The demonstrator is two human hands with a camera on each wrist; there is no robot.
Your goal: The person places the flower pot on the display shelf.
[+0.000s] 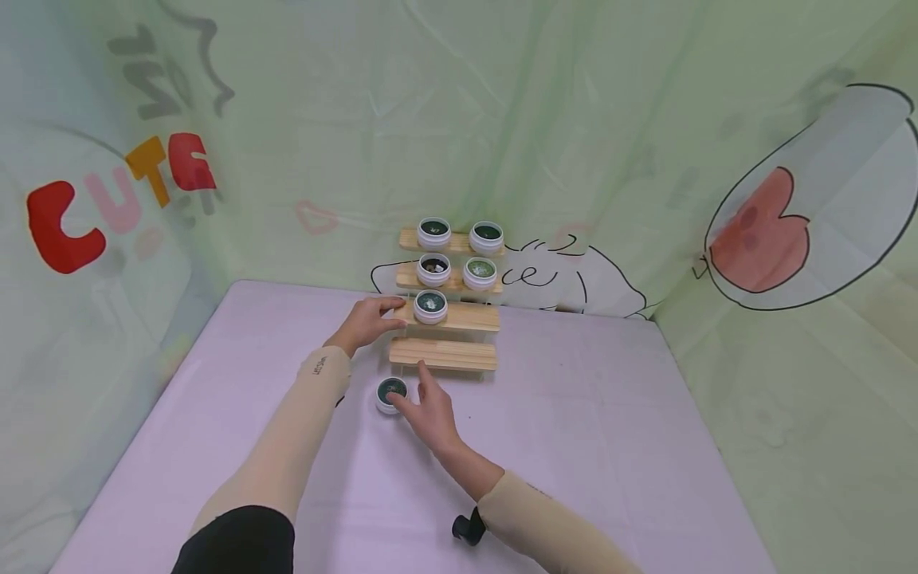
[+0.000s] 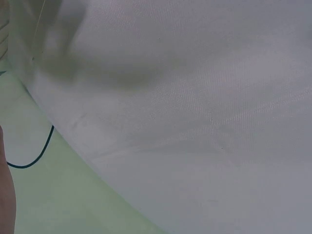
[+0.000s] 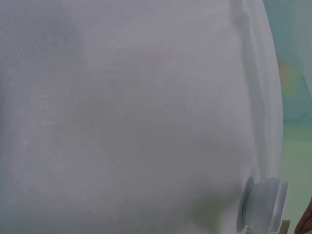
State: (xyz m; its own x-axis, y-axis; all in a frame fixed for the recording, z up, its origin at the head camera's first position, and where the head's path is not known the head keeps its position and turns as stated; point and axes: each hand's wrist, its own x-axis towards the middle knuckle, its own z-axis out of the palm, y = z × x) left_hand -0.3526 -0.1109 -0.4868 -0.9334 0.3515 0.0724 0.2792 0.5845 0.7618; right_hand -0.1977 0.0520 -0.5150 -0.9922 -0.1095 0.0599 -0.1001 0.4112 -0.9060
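A tiered wooden display stand has several narrow planks. On its upper tiers sit round white jars with dark or green tops, such as one jar on the third plank down. My left hand holds the left end of that plank, finger above and thumb below. On the table, in front of the lowest plank, stands another white jar. My right hand is spread beside it, thumb over its top and index finger pointing toward the lowest plank. The right wrist view shows a white jar at lower right.
The table has a pale lilac cover. Behind the stand hangs a light green cloth with printed drawings and letters. A black strap piece hangs by the right forearm.
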